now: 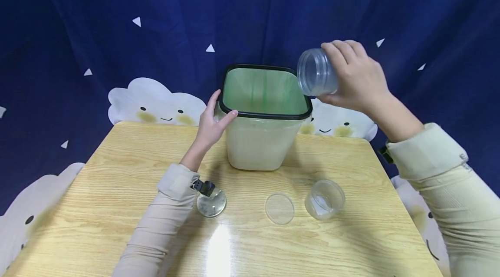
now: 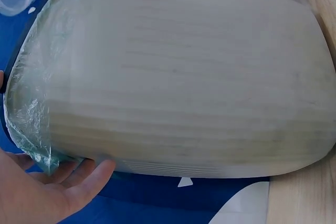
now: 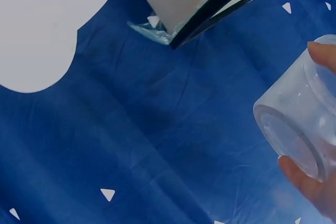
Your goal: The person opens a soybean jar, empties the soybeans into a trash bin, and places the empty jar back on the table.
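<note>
**Camera placement around the bin**

Head view: looks forward and down from the near edge of the table (image 1: 117, 181) at middle range, with the bin (image 1: 261, 138) at centre before the blue backdrop (image 1: 117, 29). Left wrist view: pressed close to the bin's pale side wall (image 2: 178, 77), which nearly fills it. Right wrist view: beside the bin's black rim (image 3: 231, 3), facing the backdrop. All three share the bin; head and right wrist views also share the clear jar (image 1: 316, 73) (image 3: 299, 124).

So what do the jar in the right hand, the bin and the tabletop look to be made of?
Jar: clear plastic, probably; see-through, thin wall, threaded neck.
Bin: matte off-white plastic, it seems, with a glossy black rim and a thin greenish film liner that crinkles at the edge.
Tabletop: light wood grain, glossy; laminate or varnished wood, can't tell which.
</note>
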The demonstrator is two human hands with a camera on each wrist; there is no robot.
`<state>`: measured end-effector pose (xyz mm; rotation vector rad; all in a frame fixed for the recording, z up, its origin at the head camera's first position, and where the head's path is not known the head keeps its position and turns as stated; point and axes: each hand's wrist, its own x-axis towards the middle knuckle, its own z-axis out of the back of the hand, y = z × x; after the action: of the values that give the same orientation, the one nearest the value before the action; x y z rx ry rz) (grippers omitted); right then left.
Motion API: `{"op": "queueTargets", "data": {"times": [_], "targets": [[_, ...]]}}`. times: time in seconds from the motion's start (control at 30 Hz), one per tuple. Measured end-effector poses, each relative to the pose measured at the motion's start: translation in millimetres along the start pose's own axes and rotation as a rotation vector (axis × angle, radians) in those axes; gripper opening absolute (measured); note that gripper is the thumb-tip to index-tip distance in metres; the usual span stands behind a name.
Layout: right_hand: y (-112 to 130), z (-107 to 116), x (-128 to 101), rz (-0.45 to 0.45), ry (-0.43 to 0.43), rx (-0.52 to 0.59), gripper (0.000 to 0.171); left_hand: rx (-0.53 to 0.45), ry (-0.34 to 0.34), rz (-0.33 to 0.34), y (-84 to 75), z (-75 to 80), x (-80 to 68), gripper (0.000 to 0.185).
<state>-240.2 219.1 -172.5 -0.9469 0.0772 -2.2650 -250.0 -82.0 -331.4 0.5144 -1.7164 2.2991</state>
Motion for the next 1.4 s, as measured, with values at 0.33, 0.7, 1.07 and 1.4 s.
{"op": "queueTargets", "data": {"times": [0.33, 0.7, 1.07, 1.4], "targets": [[14, 0, -23, -0.034, -0.114, 0.137, 0.090, -0.016, -0.001, -0.001, 3.6, 2.8, 2.4, 0.073], [32, -7, -40, -0.058, -0.201, 0.324, 0.090, -0.011, 0.009, 0.006, 7.1, 5.0, 4.0, 0.074], [47, -14, -52, -0.078, -0.219, 0.456, 0.096, -0.012, 0.000, -0.003, 7.6, 7.6, 5.4, 0.073], [66, -21, -66, -0.174, -0.203, 0.667, 0.097, -0.011, -0.001, -0.001, 6.6, 7.9, 4.9, 0.073]]}}
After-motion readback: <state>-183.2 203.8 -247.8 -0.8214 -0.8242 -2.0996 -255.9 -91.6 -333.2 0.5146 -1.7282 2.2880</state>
